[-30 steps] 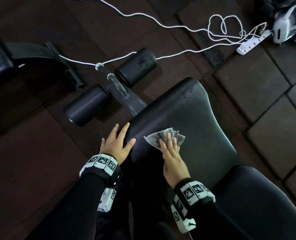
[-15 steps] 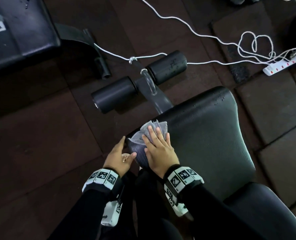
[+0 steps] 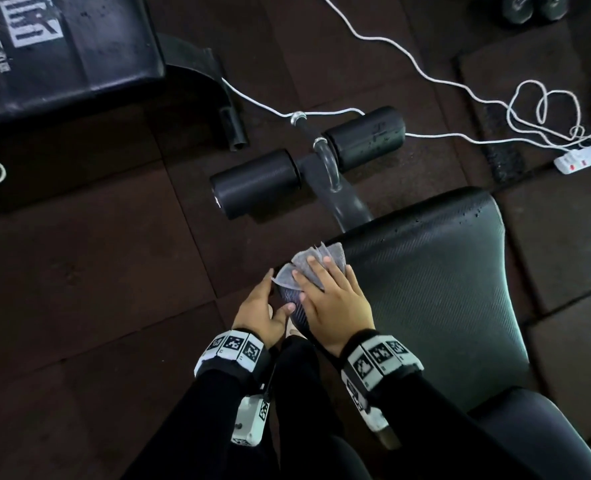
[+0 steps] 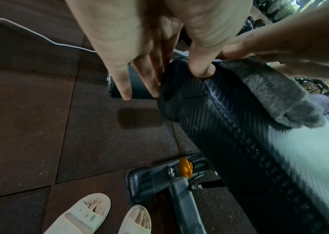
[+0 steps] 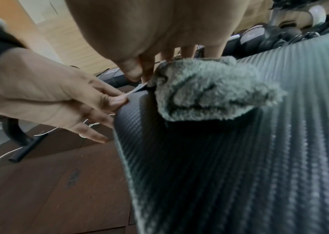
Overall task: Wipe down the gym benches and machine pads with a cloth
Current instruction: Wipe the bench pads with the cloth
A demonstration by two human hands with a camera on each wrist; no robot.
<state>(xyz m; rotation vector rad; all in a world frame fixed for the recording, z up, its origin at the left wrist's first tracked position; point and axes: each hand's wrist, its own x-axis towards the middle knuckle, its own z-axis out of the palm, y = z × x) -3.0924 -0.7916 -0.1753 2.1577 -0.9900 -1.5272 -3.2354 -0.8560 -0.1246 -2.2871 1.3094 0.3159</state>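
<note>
The bench's black woven-texture seat pad [image 3: 425, 289] fills the right of the head view. A grey fluffy cloth [image 3: 334, 254] lies on its near-left corner. My right hand [image 3: 335, 306] presses flat on the cloth with straight, spread fingers. My left hand [image 3: 257, 313] is beside that corner, thumb on the pad's edge and fingers straight down its side. The left wrist view shows the left hand's fingers [image 4: 123, 82] beside the pad [image 4: 229, 126], under the cloth [image 4: 275, 95]. The right wrist view shows the cloth [image 5: 209, 95] bunched on the pad [image 5: 239, 158], with the left hand [image 5: 49, 95] at the edge.
Two black foam leg rollers [image 3: 256, 181] stick out ahead of the seat. A white cord [image 3: 425, 74] runs across the rubber floor to a power strip [image 3: 585, 159]. Another black bench [image 3: 62, 46] stands at the far left. An orange knob [image 4: 185, 167] and my slippered feet [image 4: 83, 213] are below.
My right hand has swept the cloth leftward from the middle of the seat to its near-left corner. My left hand has slid off the pad's top onto its side edge.
</note>
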